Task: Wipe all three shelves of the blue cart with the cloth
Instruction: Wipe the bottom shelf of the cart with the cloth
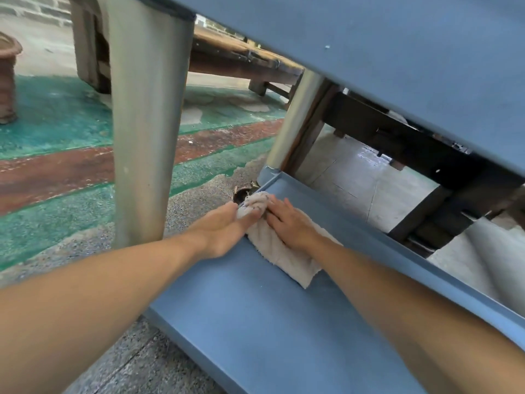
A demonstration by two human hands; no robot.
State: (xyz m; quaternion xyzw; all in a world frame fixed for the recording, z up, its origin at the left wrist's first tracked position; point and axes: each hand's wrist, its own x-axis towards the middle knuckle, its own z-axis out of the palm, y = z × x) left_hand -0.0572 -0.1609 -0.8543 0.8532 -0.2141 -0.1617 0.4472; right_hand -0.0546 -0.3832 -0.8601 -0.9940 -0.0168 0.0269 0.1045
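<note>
The blue cart's bottom shelf (pixel 255 322) runs from the lower middle up toward a far corner. A crumpled off-white cloth (pixel 284 257) lies on it near that corner, partly draped over the left rim. My left hand (pixel 224 231) presses the cloth's left side at the shelf edge, fingers stretched along it. Flat on top of the cloth lies my right hand (pixel 289 223), fingers spread and pointing at the corner. A higher blue shelf (pixel 397 66) hangs overhead at the upper right.
Two grey metal cart posts stand at the near left (pixel 145 123) and at the far corner (pixel 295 120). Beyond are a worn green and red painted floor (pixel 56 137), a low wooden bench (pixel 241 61), dark wooden furniture (pixel 397 137) and a woven basket (pixel 7 78).
</note>
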